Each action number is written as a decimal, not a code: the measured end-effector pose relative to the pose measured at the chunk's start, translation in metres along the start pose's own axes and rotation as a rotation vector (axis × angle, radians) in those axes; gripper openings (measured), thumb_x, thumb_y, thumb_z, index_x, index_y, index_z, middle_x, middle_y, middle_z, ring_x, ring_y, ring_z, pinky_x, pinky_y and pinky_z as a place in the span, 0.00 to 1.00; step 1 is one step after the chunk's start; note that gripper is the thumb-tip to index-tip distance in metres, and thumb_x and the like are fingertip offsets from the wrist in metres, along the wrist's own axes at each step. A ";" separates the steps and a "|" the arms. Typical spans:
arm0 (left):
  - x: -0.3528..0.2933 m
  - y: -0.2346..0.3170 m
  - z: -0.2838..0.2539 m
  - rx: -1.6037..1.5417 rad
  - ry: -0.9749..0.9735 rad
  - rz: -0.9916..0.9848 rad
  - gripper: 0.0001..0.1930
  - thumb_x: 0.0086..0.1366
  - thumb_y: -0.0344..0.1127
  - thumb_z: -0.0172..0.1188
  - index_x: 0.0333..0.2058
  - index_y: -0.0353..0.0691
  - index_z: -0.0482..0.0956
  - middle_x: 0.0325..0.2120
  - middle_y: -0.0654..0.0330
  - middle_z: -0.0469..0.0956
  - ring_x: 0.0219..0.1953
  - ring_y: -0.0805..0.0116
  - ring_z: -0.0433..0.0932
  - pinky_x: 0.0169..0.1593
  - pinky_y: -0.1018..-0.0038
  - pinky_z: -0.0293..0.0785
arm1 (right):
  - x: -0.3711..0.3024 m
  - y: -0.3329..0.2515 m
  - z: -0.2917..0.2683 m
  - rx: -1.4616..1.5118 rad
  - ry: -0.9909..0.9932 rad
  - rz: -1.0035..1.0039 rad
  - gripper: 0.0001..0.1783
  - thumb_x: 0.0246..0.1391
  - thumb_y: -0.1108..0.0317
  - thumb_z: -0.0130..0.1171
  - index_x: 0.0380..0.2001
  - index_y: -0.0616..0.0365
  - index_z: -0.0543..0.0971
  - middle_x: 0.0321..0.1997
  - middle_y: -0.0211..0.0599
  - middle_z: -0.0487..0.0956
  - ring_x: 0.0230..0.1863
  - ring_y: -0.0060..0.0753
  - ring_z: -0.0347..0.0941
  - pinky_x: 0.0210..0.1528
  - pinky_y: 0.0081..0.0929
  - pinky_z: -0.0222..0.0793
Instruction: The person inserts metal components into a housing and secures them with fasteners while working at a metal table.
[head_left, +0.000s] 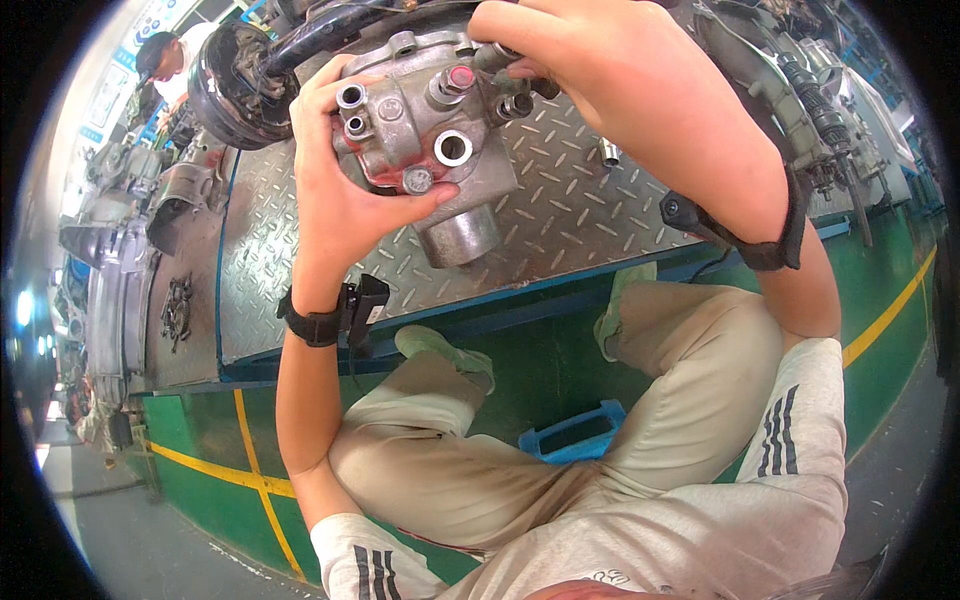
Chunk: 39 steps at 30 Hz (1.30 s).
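Observation:
A grey cast-metal housing (400,130) with round ports, a bolt head and traces of red stands on the plated bench. My left hand (335,190) grips its left side, fingers over the top edge and thumb along the lower front. At the housing's upper right, my right hand (590,60) has its fingers closed round something beside a short cylindrical fitting (495,55). The hand covers what it holds. Just below the housing juts a smooth metal cylinder (458,238). To the right of it, a small shiny socket-like metal piece (608,152) rests on the bench.
A black drum-shaped part (235,85) with a shaft lies left of the housing. Opened gearbox parts (815,110) fill the right side, more castings (125,260) the left. A blue stool (572,432) is between my legs. Another person (165,65) is at the far left.

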<state>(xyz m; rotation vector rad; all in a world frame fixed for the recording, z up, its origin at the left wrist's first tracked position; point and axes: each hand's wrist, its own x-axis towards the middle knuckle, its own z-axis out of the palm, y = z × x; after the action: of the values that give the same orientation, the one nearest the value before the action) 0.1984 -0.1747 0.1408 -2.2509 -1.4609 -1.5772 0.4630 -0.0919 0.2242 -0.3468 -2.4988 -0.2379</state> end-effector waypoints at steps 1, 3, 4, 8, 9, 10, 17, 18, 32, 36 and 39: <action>0.001 0.001 0.000 0.024 0.000 0.025 0.52 0.32 0.37 0.89 0.58 0.39 0.70 0.64 0.47 0.67 0.66 0.52 0.68 0.68 0.58 0.65 | 0.000 0.001 0.001 -0.030 -0.006 -0.009 0.13 0.64 0.63 0.61 0.42 0.58 0.70 0.32 0.45 0.78 0.33 0.52 0.81 0.32 0.45 0.76; 0.002 0.002 0.000 0.047 0.000 0.051 0.52 0.32 0.37 0.89 0.58 0.39 0.70 0.64 0.47 0.67 0.66 0.52 0.68 0.68 0.58 0.65 | 0.007 -0.004 -0.004 -0.111 -0.127 0.116 0.13 0.61 0.66 0.61 0.43 0.58 0.71 0.32 0.45 0.77 0.33 0.53 0.81 0.32 0.45 0.76; 0.001 0.003 0.000 0.026 0.001 0.019 0.52 0.32 0.37 0.89 0.58 0.39 0.70 0.64 0.47 0.67 0.66 0.52 0.68 0.68 0.58 0.65 | 0.008 -0.004 -0.005 -0.148 -0.187 0.180 0.12 0.60 0.68 0.61 0.43 0.58 0.71 0.32 0.45 0.77 0.33 0.54 0.81 0.32 0.45 0.76; 0.000 0.001 -0.001 0.016 0.003 0.026 0.52 0.32 0.37 0.89 0.59 0.38 0.69 0.64 0.46 0.67 0.67 0.52 0.67 0.68 0.57 0.65 | 0.004 0.000 -0.003 0.033 -0.083 0.109 0.10 0.59 0.70 0.60 0.41 0.59 0.71 0.30 0.46 0.78 0.33 0.54 0.81 0.31 0.44 0.76; 0.000 0.001 -0.001 0.017 0.006 0.027 0.52 0.32 0.37 0.89 0.59 0.38 0.69 0.64 0.46 0.67 0.67 0.52 0.67 0.68 0.57 0.65 | 0.001 -0.002 -0.001 -0.033 -0.060 0.063 0.10 0.61 0.67 0.60 0.39 0.59 0.71 0.28 0.47 0.79 0.32 0.54 0.81 0.31 0.44 0.76; 0.001 0.000 0.000 0.051 0.007 0.059 0.52 0.32 0.37 0.88 0.59 0.38 0.70 0.64 0.46 0.67 0.67 0.51 0.67 0.68 0.57 0.65 | 0.000 -0.004 0.000 -0.049 -0.048 0.043 0.10 0.62 0.66 0.61 0.38 0.59 0.71 0.28 0.47 0.79 0.32 0.53 0.82 0.31 0.44 0.76; 0.001 0.002 -0.004 0.094 0.011 0.056 0.50 0.32 0.39 0.88 0.58 0.39 0.72 0.64 0.45 0.67 0.67 0.49 0.67 0.68 0.56 0.65 | 0.006 -0.011 0.006 -0.184 -0.226 0.273 0.10 0.56 0.69 0.62 0.40 0.57 0.74 0.33 0.42 0.78 0.34 0.50 0.81 0.30 0.42 0.75; 0.001 0.001 -0.003 0.087 0.032 0.059 0.50 0.32 0.39 0.88 0.58 0.39 0.72 0.64 0.45 0.67 0.67 0.49 0.67 0.68 0.56 0.65 | 0.007 -0.011 0.005 -0.253 -0.246 0.258 0.11 0.55 0.69 0.62 0.41 0.56 0.75 0.33 0.42 0.77 0.34 0.49 0.81 0.30 0.42 0.75; -0.001 -0.001 -0.003 0.074 0.041 0.071 0.50 0.34 0.42 0.88 0.58 0.40 0.72 0.64 0.45 0.67 0.65 0.47 0.67 0.68 0.55 0.64 | 0.004 -0.001 0.006 -0.105 0.118 -0.039 0.16 0.55 0.69 0.69 0.45 0.55 0.77 0.36 0.40 0.80 0.34 0.51 0.79 0.32 0.41 0.72; 0.001 -0.001 -0.001 0.102 0.028 0.109 0.51 0.34 0.43 0.88 0.59 0.40 0.71 0.64 0.45 0.67 0.66 0.46 0.67 0.68 0.54 0.64 | 0.005 0.000 0.014 -0.137 0.211 -0.066 0.15 0.54 0.69 0.69 0.44 0.54 0.77 0.35 0.38 0.79 0.34 0.51 0.79 0.32 0.40 0.72; 0.000 0.002 -0.005 0.127 -0.014 0.088 0.52 0.36 0.36 0.87 0.62 0.38 0.68 0.68 0.50 0.64 0.67 0.57 0.69 0.67 0.61 0.70 | 0.005 -0.004 0.011 -0.184 0.175 -0.042 0.13 0.55 0.69 0.68 0.41 0.55 0.76 0.33 0.38 0.79 0.33 0.51 0.79 0.30 0.41 0.70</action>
<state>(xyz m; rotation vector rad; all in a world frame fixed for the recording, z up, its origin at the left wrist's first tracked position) 0.1964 -0.1776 0.1441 -2.2269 -1.4017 -1.4045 0.4515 -0.0920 0.2179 -0.3329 -2.3185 -0.4955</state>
